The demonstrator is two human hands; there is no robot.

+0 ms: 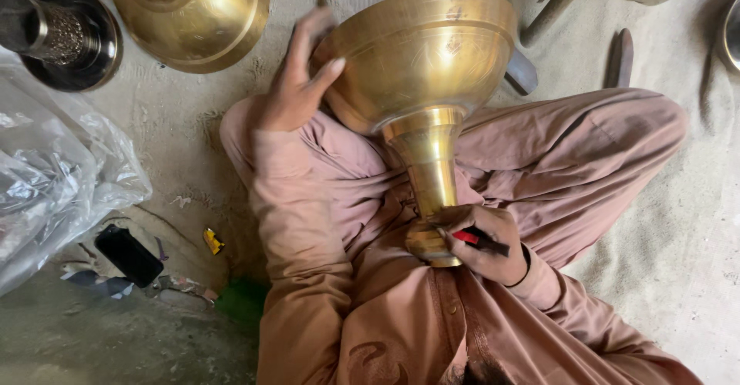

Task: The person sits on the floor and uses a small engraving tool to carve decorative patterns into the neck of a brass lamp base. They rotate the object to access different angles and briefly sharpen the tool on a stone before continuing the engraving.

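A large engraved brass goblet-shaped vessel lies tilted across the seated person's lap. The left hand presses flat against the bowl's rim side; the right hand closes its grip round the stem's foot together with a red and black pen. On the floor's far-left edge lie another brass dish, a dark metal stand, crumpled clear plastic sheeting and a black phone.

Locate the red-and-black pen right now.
In the head view, the red-and-black pen sits low and right of centre, gripped in the right hand, which is pressed against the narrow base of the brass goblet resting on the person's lap.
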